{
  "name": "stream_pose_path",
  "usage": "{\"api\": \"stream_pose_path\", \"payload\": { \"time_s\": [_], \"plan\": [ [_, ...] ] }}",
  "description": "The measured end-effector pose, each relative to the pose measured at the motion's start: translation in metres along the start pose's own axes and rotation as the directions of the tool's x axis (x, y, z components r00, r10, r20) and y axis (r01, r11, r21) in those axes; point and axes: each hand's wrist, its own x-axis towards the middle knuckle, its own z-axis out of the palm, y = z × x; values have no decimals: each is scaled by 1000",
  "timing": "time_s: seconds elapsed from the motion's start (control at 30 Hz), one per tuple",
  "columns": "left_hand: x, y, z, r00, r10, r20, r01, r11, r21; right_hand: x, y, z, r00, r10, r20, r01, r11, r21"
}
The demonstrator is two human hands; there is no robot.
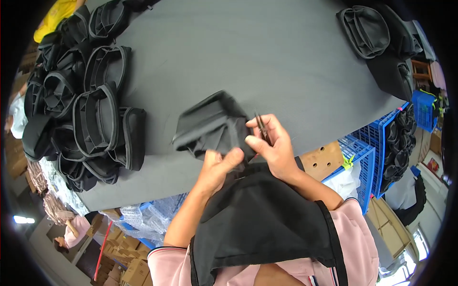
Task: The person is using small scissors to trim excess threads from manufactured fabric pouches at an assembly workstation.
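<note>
Blue crates (421, 112) at right; cardboard boxes (135, 272) at lower left.

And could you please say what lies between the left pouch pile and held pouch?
Only grey tabletop shows between the pile and held pouch in the head view.

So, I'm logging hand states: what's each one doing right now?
Left hand: closed, holding the black pouch.
Right hand: closed on dark snips; whether it also pinches the pouch, can't tell.
</note>
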Motion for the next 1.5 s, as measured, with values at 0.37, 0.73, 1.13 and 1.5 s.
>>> {"api": "stream_pose_path", "payload": {
  "time_s": [0.37,0.73,1.13,1.5],
  "plan": [
    [-2,-6,-17,999,-42,22,43,998,-43,-12,-26,-11,916,-380,129,373,688,-623],
    [2,-4,-10,993,-100,66,97,994,51,2,-31,-13,889,-396,232,440,594,-673],
    [5,1,-12,990,-97,104,86,991,100,9,-26,-17,809,-506,299,558,503,-660],
    [4,-3,-10,996,-24,90,13,993,116,9,-32,-23,745,-523,414,632,355,-689]
  ]
}}
